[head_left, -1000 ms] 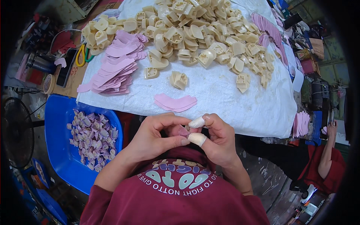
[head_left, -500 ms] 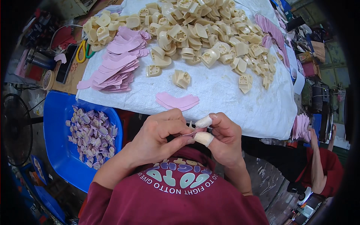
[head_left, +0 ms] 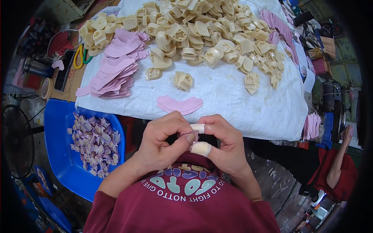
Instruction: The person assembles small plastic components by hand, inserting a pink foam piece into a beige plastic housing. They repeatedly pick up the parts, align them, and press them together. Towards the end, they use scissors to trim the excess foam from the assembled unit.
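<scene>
My left hand point(head_left: 161, 143) and my right hand point(head_left: 227, 143) meet in front of my shirt, at the near edge of the table. Both pinch a small pink-wrapped shoe heel point(head_left: 191, 136), mostly hidden by my fingers. White covers sit on my right thumb and forefinger. Just beyond my hands lie curved pink covering pieces point(head_left: 180, 105) on the white sheet point(head_left: 268, 118). Single cream plastic heels point(head_left: 183, 80) stand farther back, before a large heap of cream heels point(head_left: 194, 33). To the left fans out a stack of pink pieces point(head_left: 116, 72).
A blue basin point(head_left: 58, 163) at my left holds several purple-pink covered heels point(head_left: 95, 141). Yellow-handled scissors point(head_left: 79, 57), a phone point(head_left: 64, 70) and a tape roll point(head_left: 47, 88) lie at the table's left. A black fan point(head_left: 17, 139) stands far left. Another person's arm point(head_left: 339, 163) shows at right.
My hands have shifted slightly left, and my fingers have closed in around the pink-wrapped piece. The other person's hand at right has moved away from the pink pieces there.
</scene>
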